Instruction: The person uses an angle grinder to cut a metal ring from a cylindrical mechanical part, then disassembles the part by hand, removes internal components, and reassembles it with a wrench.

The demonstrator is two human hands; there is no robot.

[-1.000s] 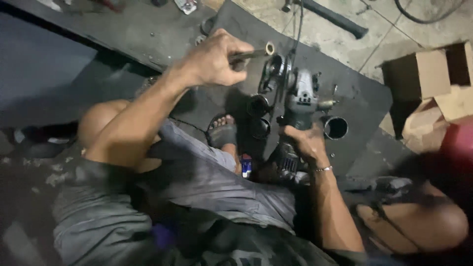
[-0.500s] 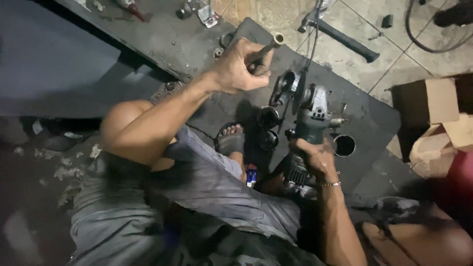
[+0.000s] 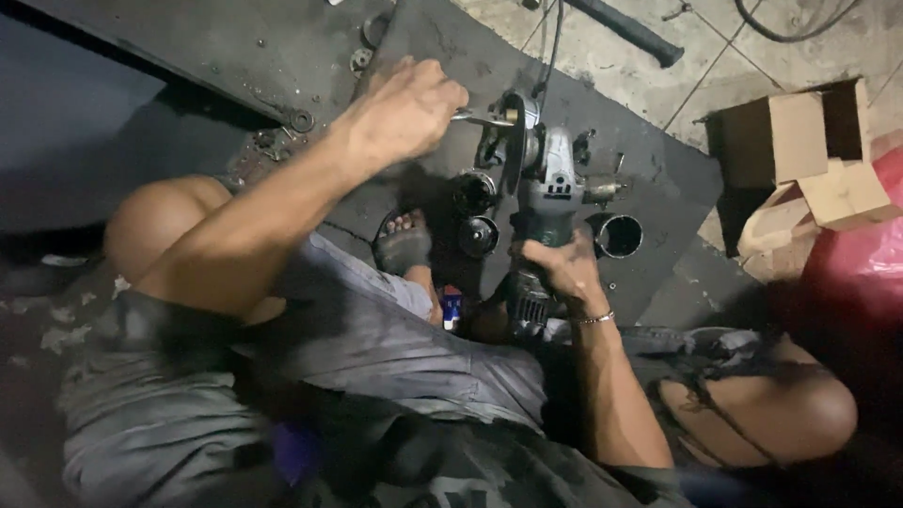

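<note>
Right hand (image 3: 557,268) clamped around angle grinder (image 3: 548,193) body, centre frame; grinder upright on dark mat (image 3: 649,179), disc end at top; left hand (image 3: 409,113) fisted on metal wrench (image 3: 487,118) touching grinder disc (upper centre); round sockets (image 3: 478,235) just beside grinder; cardboard box (image 3: 800,141) upper right.
</note>
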